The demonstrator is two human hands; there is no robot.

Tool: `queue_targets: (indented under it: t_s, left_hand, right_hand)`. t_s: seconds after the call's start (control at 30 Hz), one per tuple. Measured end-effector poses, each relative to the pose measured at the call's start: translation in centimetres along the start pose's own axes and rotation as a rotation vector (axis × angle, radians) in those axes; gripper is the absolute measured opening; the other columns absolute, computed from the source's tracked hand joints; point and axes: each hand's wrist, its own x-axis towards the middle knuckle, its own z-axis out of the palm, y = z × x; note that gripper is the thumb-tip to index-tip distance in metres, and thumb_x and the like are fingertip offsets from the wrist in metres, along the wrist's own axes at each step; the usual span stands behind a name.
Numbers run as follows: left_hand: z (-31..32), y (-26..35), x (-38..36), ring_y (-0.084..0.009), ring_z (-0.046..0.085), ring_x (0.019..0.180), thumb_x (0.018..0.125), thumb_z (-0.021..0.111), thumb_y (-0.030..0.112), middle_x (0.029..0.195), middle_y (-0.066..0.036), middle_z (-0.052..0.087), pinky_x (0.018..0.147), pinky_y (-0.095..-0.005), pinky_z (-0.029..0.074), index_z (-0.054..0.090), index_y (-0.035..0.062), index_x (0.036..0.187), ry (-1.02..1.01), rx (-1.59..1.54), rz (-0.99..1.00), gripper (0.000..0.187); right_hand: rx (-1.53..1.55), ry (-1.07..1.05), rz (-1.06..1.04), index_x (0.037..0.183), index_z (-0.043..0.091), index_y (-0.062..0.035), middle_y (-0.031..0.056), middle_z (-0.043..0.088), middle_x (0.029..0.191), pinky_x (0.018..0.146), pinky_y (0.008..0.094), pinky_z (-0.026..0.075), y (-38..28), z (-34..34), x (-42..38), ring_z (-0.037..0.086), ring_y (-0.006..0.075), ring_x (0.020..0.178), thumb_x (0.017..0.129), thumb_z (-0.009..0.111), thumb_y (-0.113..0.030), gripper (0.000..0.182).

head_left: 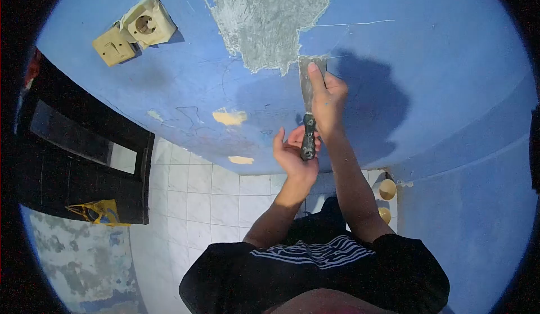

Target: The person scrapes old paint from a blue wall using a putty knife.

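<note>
A putty knife with a flat metal blade and a dark, spotted handle is held upright against the blue wall. The blade's wide end touches the wall by the lower right edge of a bare grey patch. My right hand is closed on the blade, thumb laid along its face and fingers partly hidden. Lower down, my left hand cradles the handle in its palm, its fingers curling behind and its thumb standing apart.
A wall socket and a switch are at upper left. Smaller pale bare spots mark the wall. A dark door or cabinet with a yellow bag is left. Two round containers stand on the tiled floor.
</note>
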Motion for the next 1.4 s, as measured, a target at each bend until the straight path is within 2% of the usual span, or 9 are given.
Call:
queue_targets:
  t_s: [0.13,0.2,0.33,0.43,0.6,0.8,1.03,1.07,1.4]
  left_hand:
    - [-1.3,0.8,0.8,-0.0228,0.062,0.081,0.095,0.041,0.048,0.092,-0.017,0.068,0.073,-0.0338,0.048,0.068,-0.0005,0.092,0.063,-0.254,-0.104,0.055]
    - [-1.4,1.1,1.8,-0.0229,0.057,0.095,0.094,0.042,0.046,0.106,-0.019,0.063,0.086,-0.0339,0.044,0.066,-0.0052,0.096,-0.147,0.248,0.577,0.057]
    - [-2.6,4.0,1.9,-0.0288,0.053,0.104,0.095,0.038,0.043,0.117,-0.021,0.056,0.096,-0.037,0.04,0.062,-0.0083,0.105,-0.366,0.655,1.03,0.058]
    - [-2.6,5.5,0.9,-0.0311,0.053,0.105,0.094,0.038,0.047,0.111,-0.022,0.057,0.098,-0.0398,0.039,0.061,-0.0084,0.105,-0.411,0.613,1.035,0.061]
    - [-0.5,9.9,-0.8,-0.0373,0.056,0.104,0.095,0.031,0.059,0.09,-0.023,0.062,0.098,-0.0447,0.04,0.063,-0.0072,0.093,-0.458,0.037,0.425,0.074]
    - [-0.6,11.5,0.1,-0.0378,0.066,0.073,0.095,0.029,0.057,0.063,-0.021,0.062,0.078,-0.0447,0.052,0.064,-0.0085,0.092,-0.254,0.341,0.725,0.075]
    - [4.6,9.5,-1.4,-0.0365,0.065,0.072,0.096,0.031,0.049,0.06,-0.02,0.059,0.081,-0.0452,0.052,0.062,-0.0067,0.088,-0.254,0.536,0.848,0.064]
    - [3.4,9.3,-1.7,-0.0374,0.065,0.075,0.097,0.031,0.047,0.058,-0.02,0.058,0.081,-0.0462,0.051,0.061,-0.0056,0.089,-0.295,0.565,0.892,0.061]
    - [2.1,9.5,-3.1,-0.0311,0.061,0.057,0.098,0.035,0.037,0.056,-0.02,0.057,0.068,-0.0415,0.052,0.06,-0.0091,0.087,-0.291,0.6,1.044,0.054]
  right_hand:
    - [0.059,0.036,-0.067,0.064,0.054,-0.0074,-0.0098,0.044,0.062,0.048,0.0237,0.025,1.7,1.9,-0.7,0.034,0.0015,0.056,0.099,0.062,-0.027,0.041]
    - [0.133,0.059,-0.03,0.063,0.053,-0.0076,-0.0098,0.044,0.061,0.048,0.0236,0.025,1.3,2.6,-1.3,0.034,0.0014,0.056,0.099,0.062,-0.027,0.042]
    - [0.247,0.142,0.058,0.062,0.052,-0.0086,-0.0103,0.044,0.061,0.048,0.0237,0.023,1.4,4.0,-2.0,0.032,0.0015,0.056,0.1,0.061,-0.028,0.044]
    - [0.193,0.2,0.062,0.059,0.044,-0.0048,-0.0084,0.043,0.058,0.048,0.028,0.026,1.4,5.0,-2.4,0.033,0.0044,0.056,0.101,0.058,-0.033,0.052]
    - [0.347,0.294,0.111,0.06,0.044,-0.0055,-0.0078,0.042,0.059,0.05,0.0279,0.026,0.5,7.2,-3.1,0.033,0.0046,0.057,0.102,0.056,-0.033,0.051]
    - [0.435,0.304,0.091,0.064,0.043,-0.0061,-0.0078,0.041,0.063,0.052,0.027,0.028,0.5,9.0,-3.1,0.035,0.0048,0.061,0.102,0.056,-0.032,0.047]
    - [0.618,0.314,0.187,0.071,0.055,-0.0015,-0.0092,0.046,0.07,0.056,0.0256,0.031,-3.3,6.8,0.2,0.037,0.0044,0.066,0.101,0.057,-0.032,0.044]
    - [0.516,0.356,0.181,0.066,0.052,-0.0099,-0.0041,0.047,0.059,0.045,0.0252,0.034,-2.8,7.1,0.0,0.043,0.0074,0.048,0.1,0.059,-0.035,0.043]
    - [0.474,0.247,0.298,0.066,0.048,-0.0106,-0.0037,0.045,0.059,0.046,0.0273,0.035,-1.1,7.9,-2.2,0.041,0.0084,0.048,0.099,0.06,-0.037,0.044]
